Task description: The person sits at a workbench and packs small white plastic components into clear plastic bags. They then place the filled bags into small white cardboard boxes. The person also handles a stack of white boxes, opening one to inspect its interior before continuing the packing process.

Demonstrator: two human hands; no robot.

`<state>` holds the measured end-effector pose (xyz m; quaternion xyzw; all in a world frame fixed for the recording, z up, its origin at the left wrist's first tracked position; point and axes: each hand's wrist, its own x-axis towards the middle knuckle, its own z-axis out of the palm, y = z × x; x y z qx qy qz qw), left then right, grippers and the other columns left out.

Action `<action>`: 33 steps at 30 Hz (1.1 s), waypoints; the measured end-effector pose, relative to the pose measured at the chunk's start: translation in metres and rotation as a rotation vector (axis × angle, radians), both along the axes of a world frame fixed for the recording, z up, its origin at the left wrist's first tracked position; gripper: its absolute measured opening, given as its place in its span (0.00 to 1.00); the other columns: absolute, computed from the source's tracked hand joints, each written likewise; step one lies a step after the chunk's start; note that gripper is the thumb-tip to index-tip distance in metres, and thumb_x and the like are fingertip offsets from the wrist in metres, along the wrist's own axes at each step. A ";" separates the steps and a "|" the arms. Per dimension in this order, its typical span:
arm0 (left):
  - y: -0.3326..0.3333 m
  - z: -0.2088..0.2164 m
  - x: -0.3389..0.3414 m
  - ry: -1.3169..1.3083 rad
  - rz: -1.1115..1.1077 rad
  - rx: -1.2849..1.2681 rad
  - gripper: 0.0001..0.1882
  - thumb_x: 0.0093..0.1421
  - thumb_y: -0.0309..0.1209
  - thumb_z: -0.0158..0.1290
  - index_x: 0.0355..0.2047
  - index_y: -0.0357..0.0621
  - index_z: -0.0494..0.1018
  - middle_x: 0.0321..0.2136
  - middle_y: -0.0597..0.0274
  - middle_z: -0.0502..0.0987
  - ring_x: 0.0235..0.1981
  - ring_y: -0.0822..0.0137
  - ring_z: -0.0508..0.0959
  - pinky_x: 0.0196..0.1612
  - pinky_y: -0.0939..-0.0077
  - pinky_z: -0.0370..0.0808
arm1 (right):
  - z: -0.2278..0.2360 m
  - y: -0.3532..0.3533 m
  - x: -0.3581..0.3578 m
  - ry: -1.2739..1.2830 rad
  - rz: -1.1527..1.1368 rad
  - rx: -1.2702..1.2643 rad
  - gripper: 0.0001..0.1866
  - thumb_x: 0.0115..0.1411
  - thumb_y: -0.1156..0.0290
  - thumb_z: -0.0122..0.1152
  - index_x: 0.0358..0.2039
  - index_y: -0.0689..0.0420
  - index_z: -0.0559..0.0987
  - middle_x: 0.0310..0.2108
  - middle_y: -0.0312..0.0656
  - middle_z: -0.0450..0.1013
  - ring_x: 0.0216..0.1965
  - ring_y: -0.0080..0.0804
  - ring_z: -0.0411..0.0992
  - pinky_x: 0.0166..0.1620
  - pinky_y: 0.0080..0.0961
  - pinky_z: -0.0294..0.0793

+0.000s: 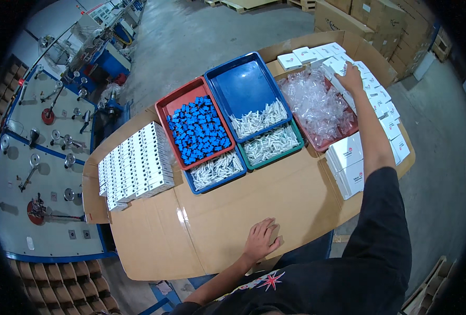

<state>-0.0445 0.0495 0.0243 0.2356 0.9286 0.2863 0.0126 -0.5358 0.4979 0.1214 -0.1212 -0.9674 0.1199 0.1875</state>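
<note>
- Head view: the left hand [260,240] lies flat, fingers spread, palm down on the brown cardboard sheet covering the table [275,199], near its front edge.
- The right hand [351,77] reaches far across, fingers curled over a small white cardboard box [338,66] in the row along the table's far right side; whether it grips the box I cannot tell.
- Just beside that hand sits a red tray heaped with clear plastic bags [319,105].
- Left of it stand a large blue tray holding white plastic pieces [246,86] and a red tray of small blue blocks [197,128].
</note>
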 end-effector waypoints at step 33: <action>-0.108 0.104 0.043 -0.219 0.281 1.112 0.52 0.61 0.56 0.61 0.73 0.38 0.49 0.71 0.50 0.57 0.73 0.55 0.57 0.73 0.59 0.54 | 0.036 -0.383 0.489 -0.107 1.253 -0.659 0.39 0.55 0.79 0.67 0.68 0.53 0.64 0.71 0.49 0.60 0.73 0.54 0.55 0.73 0.54 0.53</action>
